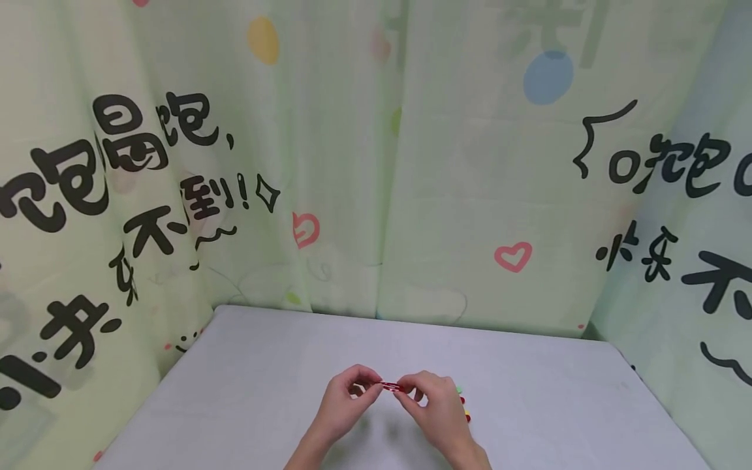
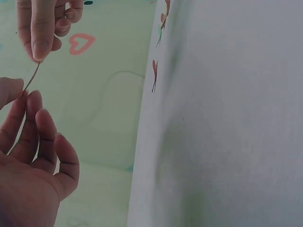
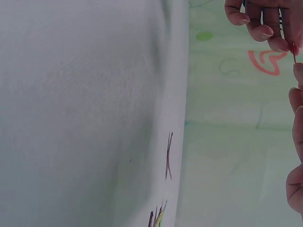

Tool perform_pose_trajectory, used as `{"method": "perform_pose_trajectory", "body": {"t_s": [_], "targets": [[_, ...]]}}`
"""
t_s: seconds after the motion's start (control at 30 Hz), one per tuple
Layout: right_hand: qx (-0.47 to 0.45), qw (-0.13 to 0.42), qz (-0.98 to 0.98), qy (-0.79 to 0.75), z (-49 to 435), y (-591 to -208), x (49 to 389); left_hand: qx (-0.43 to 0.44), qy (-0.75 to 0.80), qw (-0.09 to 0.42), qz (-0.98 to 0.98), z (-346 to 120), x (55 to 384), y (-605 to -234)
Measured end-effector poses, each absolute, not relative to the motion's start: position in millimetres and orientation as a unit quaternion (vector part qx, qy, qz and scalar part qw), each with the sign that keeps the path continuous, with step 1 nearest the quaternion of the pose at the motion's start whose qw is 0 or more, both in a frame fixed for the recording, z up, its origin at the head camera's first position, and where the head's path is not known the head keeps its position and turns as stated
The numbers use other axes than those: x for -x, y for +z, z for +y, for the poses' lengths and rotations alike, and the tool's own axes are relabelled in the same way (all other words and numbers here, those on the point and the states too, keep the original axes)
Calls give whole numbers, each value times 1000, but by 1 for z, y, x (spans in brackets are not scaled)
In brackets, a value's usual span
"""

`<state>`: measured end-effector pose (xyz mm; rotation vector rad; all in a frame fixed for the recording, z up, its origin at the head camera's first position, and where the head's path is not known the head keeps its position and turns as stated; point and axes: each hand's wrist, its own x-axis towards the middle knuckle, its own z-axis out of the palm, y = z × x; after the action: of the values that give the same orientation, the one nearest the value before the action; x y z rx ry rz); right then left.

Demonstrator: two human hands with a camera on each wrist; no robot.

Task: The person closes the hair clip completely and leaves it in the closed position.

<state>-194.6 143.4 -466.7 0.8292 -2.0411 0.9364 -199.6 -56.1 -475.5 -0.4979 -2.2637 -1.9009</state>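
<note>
A thin red hair clip with pale spots [image 1: 391,386] is held up above the white table between both hands. The left hand [image 1: 346,401] pinches one end between thumb and index finger. At the other end, the right hand [image 1: 433,408] pinches it the same way. From the left wrist view the clip [image 2: 32,78] appears edge-on as a slightly bowed strip; the left hand [image 2: 35,151] has its other fingers loosely bent. In the right wrist view only a sliver of the clip [image 3: 294,53] shows, and the right hand [image 3: 297,127] is cut off by the frame edge.
Several coloured clips [image 1: 467,415] lie on the white table [image 1: 264,365], partly hidden behind the right hand. One reddish clip [image 2: 155,74] lies apart from the others. A printed pale green curtain [image 1: 446,196] encloses the table's back and sides.
</note>
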Motion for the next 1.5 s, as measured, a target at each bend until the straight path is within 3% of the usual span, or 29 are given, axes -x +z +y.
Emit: {"method": "perform_pose_trajectory", "body": {"t_s": [0.77,1.07,1.5], "targets": [[-274,349,-817,368,167,-466,203,165,-551,118,-809,-93,208,-479],[-206,286,-864,359,177,-462,210,138,-529,117,-829,-125,212,-475],[-131,137,-939,286,188,-466,224,90,-507,126,-848,-169,214,-472]]}}
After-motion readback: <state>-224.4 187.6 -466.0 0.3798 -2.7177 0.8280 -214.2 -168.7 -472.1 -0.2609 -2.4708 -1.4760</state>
